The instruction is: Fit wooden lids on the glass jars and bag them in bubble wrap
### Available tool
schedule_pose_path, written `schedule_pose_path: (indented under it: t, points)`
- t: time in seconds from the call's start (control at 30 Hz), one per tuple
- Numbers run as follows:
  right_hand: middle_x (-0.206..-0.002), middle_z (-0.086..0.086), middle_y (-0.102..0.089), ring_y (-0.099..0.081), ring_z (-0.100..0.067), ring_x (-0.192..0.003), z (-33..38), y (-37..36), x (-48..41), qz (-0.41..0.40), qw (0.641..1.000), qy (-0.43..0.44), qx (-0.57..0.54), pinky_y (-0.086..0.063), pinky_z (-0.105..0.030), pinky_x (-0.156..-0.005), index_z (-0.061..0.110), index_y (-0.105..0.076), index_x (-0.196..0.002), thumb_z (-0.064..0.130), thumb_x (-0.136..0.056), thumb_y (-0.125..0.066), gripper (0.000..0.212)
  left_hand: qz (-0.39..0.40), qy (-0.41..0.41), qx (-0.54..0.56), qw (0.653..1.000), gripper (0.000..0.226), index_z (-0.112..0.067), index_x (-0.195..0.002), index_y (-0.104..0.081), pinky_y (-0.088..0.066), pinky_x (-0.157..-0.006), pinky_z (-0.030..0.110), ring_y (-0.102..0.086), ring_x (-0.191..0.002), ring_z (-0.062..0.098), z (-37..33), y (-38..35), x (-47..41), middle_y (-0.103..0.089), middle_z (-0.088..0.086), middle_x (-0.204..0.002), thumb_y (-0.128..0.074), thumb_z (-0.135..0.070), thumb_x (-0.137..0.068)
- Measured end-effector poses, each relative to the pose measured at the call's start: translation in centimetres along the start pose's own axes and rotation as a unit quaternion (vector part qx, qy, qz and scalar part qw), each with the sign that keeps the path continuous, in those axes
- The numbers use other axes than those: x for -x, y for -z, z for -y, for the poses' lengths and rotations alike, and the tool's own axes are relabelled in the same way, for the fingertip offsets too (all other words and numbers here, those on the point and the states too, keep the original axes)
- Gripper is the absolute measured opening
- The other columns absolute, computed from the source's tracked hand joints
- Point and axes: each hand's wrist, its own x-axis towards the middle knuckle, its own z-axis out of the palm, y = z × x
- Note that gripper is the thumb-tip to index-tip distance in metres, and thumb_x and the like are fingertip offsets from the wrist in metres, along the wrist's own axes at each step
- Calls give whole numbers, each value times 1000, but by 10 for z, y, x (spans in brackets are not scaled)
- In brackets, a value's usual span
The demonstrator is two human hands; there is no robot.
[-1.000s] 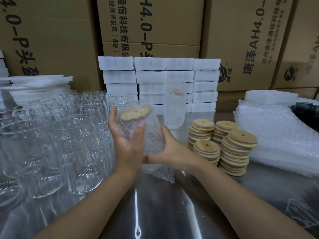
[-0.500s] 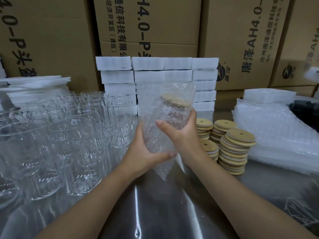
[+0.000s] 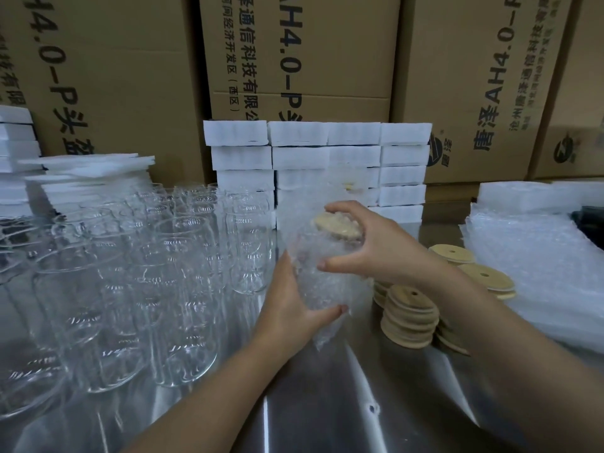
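Half a second ago the bubble-wrap bag [image 3: 327, 289] stood up loose above the jar's mouth; a second ago the wooden lid [image 3: 338, 223] showed bare at the open end. Now that loose top is pressed down over the lid, so the wood shows only through the plastic. By my reading, this jar [image 3: 313, 256] is lidded and all but bagged, with closing the flap and setting it aside left to do.

The jar is held above the table [image 3: 327, 403], near the middle of the scene, tilted with its lidded end up and to the right. The left hand [image 3: 294, 308] grasps its lower body through the wrap, thumb across the near side. The right hand [image 3: 376, 246] is curled over the top, fingers on the far edge of the lid and thumb on the jar's near shoulder. A tail of bag hangs below the left hand.

To the left stand many empty glass jars [image 3: 183, 273] without lids. Stacks of spare lids [image 3: 410, 317] sit just right of the hands, and a pile of bubble-wrap bags [image 3: 539, 273] lies further right. White foam blocks [image 3: 327, 158] and cardboard boxes [image 3: 294, 60] fill the far side.
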Motion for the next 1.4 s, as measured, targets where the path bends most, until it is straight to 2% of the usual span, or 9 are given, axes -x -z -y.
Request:
schedule_pose_path:
  t: [0.2,0.47,0.63,0.83,0.97,1.1,1.23,1.33,1.4]
  points:
    - [-110,6,-45,-51,-6,-82,-7,22,-45,-146,986,-62,45,-45,-29,-62,29,-33,-116,43,-67,-81,70,101,123,-26,987,118,-21,-153,11,-23,-118,29,-22,-146,14,-1,-7,2,-18,2,-161,-79,-36,-78]
    - [-116,-7,-43,-52,-26,-87,-64,25,-90,-180,948,-186,184,-38,-33,-59,16,-33,-119,42,-71,-76,69,268,12,-298,916,79,-28,-154,-15,-29,-109,30,-37,-135,20,-5,1,8,-42,0,-146,-57,-46,-90]
    - [-128,-17,-40,-54,-37,-99,-82,35,-112,-222,906,-267,241,-38,-36,-63,9,-26,-135,47,-73,-74,87,264,-16,-312,912,72,-28,-152,-20,-30,-108,32,-38,-132,24,-6,2,9,-46,3,-142,-54,-46,-91]
    - [-135,-21,-35,-51,-40,-110,-100,42,-126,-265,888,-319,198,-40,-38,-71,6,-24,-138,37,-78,-74,84,271,-30,-320,907,69,-28,-150,-22,-32,-108,34,-39,-132,24,-6,2,9,-46,3,-143,-53,-47,-92]
    - [-135,-26,-39,-50,-42,-116,-109,35,-132,-233,908,-318,142,-46,-44,-85,-2,-28,-137,31,-92,-61,65,272,-37,-323,906,67,-29,-150,-24,-32,-106,33,-40,-131,24,-6,2,8,-47,3,-142,-52,-48,-92]
    - [-128,-30,-45,-51,-44,-110,-119,28,-133,-193,921,-276,194,-39,-38,-75,-2,-30,-133,14,-98,-45,42,273,-38,-325,905,67,-28,-150,-26,-33,-106,32,-40,-131,25,-6,2,8,-47,3,-142,-52,-47,-92]
    - [-129,-29,-46,-53,-37,-97,-119,31,-131,-80,927,-306,200,-40,-36,-60,14,-2,-152,6,-96,-41,69,274,-38,-326,904,66,-26,-149,-27,-35,-106,35,-40,-131,25,-5,2,7,-46,3,-143,-52,-47,-92]
    - [-155,-24,-11,-38,-41,-127,-112,33,-127,-25,913,-344,216,-44,-45,-92,21,12,-152,13,-97,-42,78,280,-36,-328,902,65,-26,-148,-28,-35,-107,36,-40,-132,25,-5,2,6,-46,3,-143,-52,-48,-92]
    - [-158,-16,13,-13,-42,-142,-99,32,-124,-68,908,-340,237,-22,-53,-113,22,7,-153,17,-96,-46,78,281,-33,-329,901,63,-26,-148,-30,-35,-107,37,-40,-132,25,-6,3,7,-46,3,-143,-53,-47,-92]
